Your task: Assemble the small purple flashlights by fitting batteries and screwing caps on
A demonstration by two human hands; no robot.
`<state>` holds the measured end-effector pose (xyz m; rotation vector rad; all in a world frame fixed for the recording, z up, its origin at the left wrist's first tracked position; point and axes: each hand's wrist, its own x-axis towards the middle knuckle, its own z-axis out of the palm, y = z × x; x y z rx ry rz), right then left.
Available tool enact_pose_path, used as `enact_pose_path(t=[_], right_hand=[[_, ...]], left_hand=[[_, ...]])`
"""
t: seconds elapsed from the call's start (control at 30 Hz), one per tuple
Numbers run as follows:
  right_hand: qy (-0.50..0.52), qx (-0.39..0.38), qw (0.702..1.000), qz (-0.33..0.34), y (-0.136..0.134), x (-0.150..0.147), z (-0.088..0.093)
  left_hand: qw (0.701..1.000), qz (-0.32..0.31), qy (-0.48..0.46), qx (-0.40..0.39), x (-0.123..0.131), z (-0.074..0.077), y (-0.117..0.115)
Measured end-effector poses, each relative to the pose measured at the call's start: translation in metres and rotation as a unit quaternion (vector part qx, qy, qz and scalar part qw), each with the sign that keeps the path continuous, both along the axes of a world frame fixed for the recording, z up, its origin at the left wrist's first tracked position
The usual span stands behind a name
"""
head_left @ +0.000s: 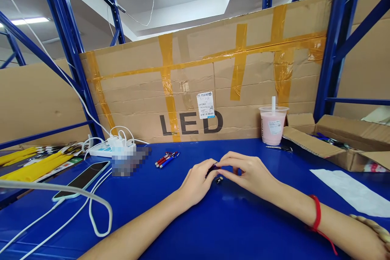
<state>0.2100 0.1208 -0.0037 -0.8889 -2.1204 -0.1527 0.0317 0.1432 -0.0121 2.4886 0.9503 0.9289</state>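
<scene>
My left hand (pixel 196 183) and my right hand (pixel 246 172) meet over the middle of the blue table (pixel 213 227). Both pinch a small dark object (pixel 214 167) between their fingertips; it is mostly hidden by the fingers. A tiny dark part (pixel 218 180) lies on the table just below the fingertips. A red string is tied round my right wrist. A few red and blue pens (pixel 167 159) lie to the left, beyond my left hand.
A pink drink cup with a straw (pixel 272 125) stands at the back right beside an open cardboard box (pixel 335 142). A phone (pixel 82 178), white cables and a power strip (pixel 106 148) are on the left. A cardboard wall marked LED (pixel 213 85) closes the back. White paper (pixel 350 191) lies at right.
</scene>
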Motion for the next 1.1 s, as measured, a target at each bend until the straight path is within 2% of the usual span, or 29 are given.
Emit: enact_pose_path(t=[0.17, 0.27, 0.47, 0.77, 1.1], right_hand=[[0.019, -0.049, 0.997, -0.062, 0.000, 0.001, 0.002], [-0.028, -0.084, 0.992, -0.088, 0.003, 0.004, 0.003], [-0.106, -0.204, 0.972, -0.049, 0.009, 0.008, -0.002], [-0.114, -0.178, 0.976, -0.056, 0.009, 0.009, -0.004], [-0.067, -0.230, 0.967, -0.082, 0.009, 0.008, -0.004]], left_hand=[[0.997, 0.077, -0.002, -0.007, 0.002, 0.002, 0.003], [0.995, 0.098, 0.010, -0.015, 0.001, 0.002, 0.006], [0.994, 0.107, 0.027, -0.013, 0.002, 0.000, 0.006], [0.994, 0.103, 0.028, 0.003, 0.002, 0.001, 0.004], [0.995, 0.087, 0.038, 0.005, 0.001, 0.001, 0.005]])
